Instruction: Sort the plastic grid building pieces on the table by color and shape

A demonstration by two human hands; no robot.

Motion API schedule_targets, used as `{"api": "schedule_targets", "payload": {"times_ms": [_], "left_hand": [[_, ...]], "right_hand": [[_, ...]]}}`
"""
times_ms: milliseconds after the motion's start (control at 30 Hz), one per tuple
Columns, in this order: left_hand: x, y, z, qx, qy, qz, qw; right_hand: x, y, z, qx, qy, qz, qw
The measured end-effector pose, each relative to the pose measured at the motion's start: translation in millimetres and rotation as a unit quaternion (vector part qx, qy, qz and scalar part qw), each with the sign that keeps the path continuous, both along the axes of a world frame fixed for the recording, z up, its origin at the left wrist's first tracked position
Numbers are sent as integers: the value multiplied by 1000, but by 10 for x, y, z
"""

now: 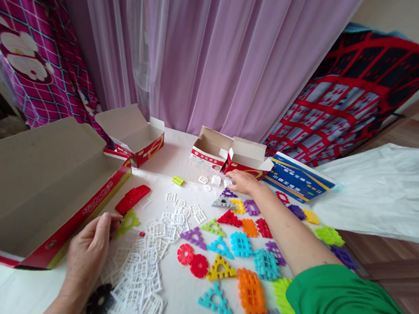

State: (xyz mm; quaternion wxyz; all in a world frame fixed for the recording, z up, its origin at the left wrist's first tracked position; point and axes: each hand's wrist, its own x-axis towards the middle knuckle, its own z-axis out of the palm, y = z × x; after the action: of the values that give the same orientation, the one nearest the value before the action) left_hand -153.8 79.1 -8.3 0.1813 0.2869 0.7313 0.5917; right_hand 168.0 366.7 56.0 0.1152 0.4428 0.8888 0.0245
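Note:
My right hand (246, 182) reaches far across the table, its fingertips at a small white lattice window piece (228, 183) in front of a small red box. Two similar white window stacks (215, 180) stand just left of it. Near the big box, my left hand (89, 246) is closed, thumb against curled fingers; what it pinches, if anything, is hidden. Beside its fingertips lie a lime-green toothed piece (129, 222) and a red plastic piece (132, 198). Many loose white window pieces (141, 268) spread between my arms.
A large open carton (93, 200) fills the left side. Smaller open boxes (210, 149) and a blue box (299, 179) line the back near the purple curtain (218, 55). Coloured toothed building plates (241, 244) cover the right. A black disc (100, 302) lies by my left wrist.

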Motion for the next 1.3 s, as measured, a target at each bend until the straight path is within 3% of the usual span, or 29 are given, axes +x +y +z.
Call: {"api": "schedule_targets", "payload": {"times_ms": [233, 633, 1067, 1300], "left_hand": [[20, -1, 57, -4, 1, 7, 1000], [52, 6, 112, -16, -15, 22, 1000], [26, 2, 7, 6, -41, 16, 999], [16, -1, -14, 4, -32, 14, 999]], "right_hand": [[-89, 20, 7, -38, -50, -17, 998], [-197, 36, -24, -17, -41, -36, 998], [-114, 114, -73, -21, -40, -29, 999], [-71, 128, -92, -30, -57, 10, 998]]}}
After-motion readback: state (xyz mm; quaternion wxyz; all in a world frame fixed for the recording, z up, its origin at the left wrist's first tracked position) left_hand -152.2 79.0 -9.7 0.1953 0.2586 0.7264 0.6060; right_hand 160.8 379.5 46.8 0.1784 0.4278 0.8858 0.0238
